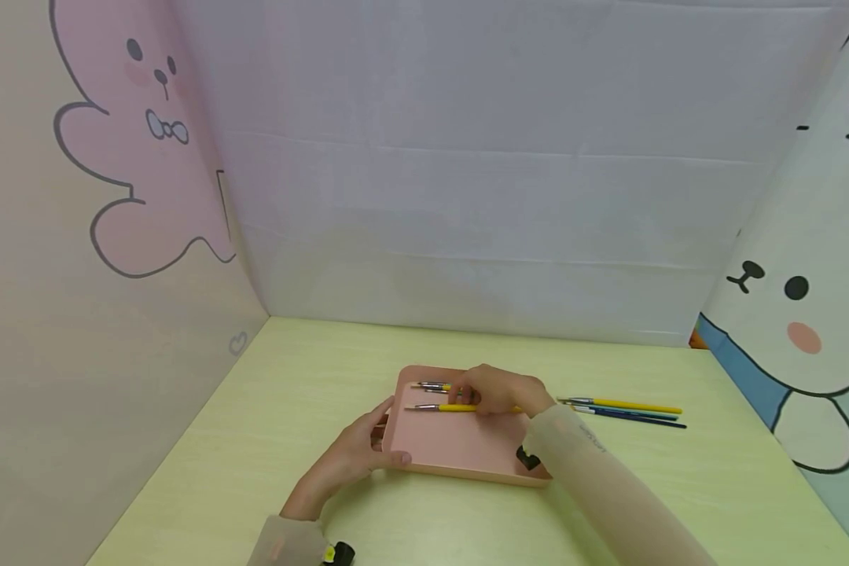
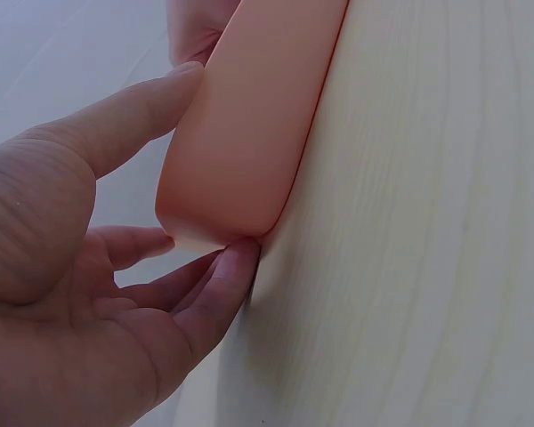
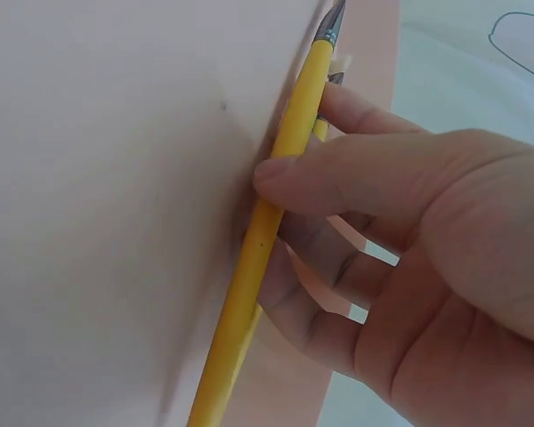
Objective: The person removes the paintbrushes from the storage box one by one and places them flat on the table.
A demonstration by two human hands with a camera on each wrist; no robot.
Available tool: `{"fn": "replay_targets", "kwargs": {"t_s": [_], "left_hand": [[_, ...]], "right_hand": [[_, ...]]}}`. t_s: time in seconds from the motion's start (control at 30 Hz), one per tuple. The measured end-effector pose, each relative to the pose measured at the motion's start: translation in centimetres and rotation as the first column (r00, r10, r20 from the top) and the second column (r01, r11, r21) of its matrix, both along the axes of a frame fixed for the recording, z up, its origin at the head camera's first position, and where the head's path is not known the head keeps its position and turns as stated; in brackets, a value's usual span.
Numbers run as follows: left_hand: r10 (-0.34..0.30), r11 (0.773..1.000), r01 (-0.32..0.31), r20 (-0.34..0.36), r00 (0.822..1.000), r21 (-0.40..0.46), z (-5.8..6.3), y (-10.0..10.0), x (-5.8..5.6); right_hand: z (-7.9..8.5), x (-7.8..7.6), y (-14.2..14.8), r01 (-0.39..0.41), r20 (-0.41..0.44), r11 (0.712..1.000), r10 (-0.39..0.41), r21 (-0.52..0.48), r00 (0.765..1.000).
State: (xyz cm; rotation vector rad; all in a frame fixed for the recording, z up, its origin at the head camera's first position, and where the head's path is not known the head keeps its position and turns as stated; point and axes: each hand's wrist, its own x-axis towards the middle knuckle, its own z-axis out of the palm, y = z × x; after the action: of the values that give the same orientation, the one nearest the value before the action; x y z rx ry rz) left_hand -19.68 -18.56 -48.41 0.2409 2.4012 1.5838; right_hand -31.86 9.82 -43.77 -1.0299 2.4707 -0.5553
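Pale cloth (image 1: 467,204) hangs at the back of this corner, with a pink cartoon animal (image 1: 141,228) to the left and a white one (image 1: 764,338) to the right, and below it stretches a light, wood-grained tabletop (image 1: 212,472). On it sits a shallow pink tray (image 1: 439,444). The person's left hand (image 1: 354,448) grips it at the near left corner, thumb on the rim and the other fingers curled against the outside wall. The right hand (image 1: 498,389) is over the tray, thumb and fingers pinching the handle of a yellow paintbrush (image 3: 251,258), whose bristles point left. A few more brushes (image 1: 435,386) lie just beyond, near the tray's far side, partly hidden by that hand. To the right of the tray, several loose brushes (image 1: 630,409) lie side by side on the tabletop.

To my eye, the step in hand is arranging this brush inside the tray, though I can't tell whether it touches the bottom. If it is being set down, the next move calls for lining it up with its neighbours and loosening the right fingers gently, so it doesn't roll
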Motion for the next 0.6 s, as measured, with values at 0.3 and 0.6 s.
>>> {"fn": "replay_targets", "kwargs": {"t_s": [0.3, 0.6], "left_hand": [[-0.003, 1.0, 0.003, 0.004, 1.0, 0.016, 0.3, 0.0, 0.0], [-0.007, 1.0, 0.007, 0.002, 1.0, 0.03, 0.1, -0.1, 0.0]], "right_hand": [[1.8, 0.2, 1.3, 0.003, -0.012, 1.0, -0.003, -0.022, 1.0], [3.5, -0.2, 2.9, -0.087, -0.083, 0.995, 0.083, -0.042, 0.993]]}}
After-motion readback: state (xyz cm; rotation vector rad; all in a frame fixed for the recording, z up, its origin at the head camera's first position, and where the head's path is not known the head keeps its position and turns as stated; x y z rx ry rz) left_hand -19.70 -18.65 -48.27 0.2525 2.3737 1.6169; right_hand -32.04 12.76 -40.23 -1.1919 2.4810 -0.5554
